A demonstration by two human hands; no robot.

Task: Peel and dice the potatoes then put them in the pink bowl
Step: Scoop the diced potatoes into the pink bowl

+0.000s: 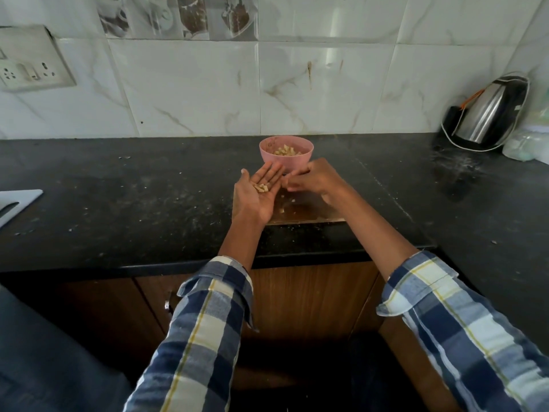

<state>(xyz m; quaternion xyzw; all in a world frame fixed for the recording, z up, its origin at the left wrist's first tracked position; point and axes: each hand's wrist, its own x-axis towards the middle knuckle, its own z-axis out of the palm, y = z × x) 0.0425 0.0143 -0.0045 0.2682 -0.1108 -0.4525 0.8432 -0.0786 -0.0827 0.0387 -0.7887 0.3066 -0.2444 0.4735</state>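
At the far left edge of the dark table (118,185) lies a white board (17,200), and a socket (29,63) is on the tiled wall above it. Near the middle, the left hand (258,191) is turned palm up with the fingers (271,173) straight and open; a few potato pieces (261,187) rest on the palm, not gripped. Just behind the hands stands the pink bowl (285,153), upright, its mouth facing up, with diced potato (285,150) already inside. The right hand (309,179) is just beside the left, fingers curled together as if pinching something small (I cannot tell if it really holds a piece). Under both hands is a wooden board (306,212) with some crumbs; its long side runs left to right. At the far right a steel kettle (490,111) leans on the wall.

I judge that peeling and cutting are finished, and the step now is collecting the last pieces. The next move calls for carrying the open palm over the bowl rim and tipping it gently so nothing falls outside
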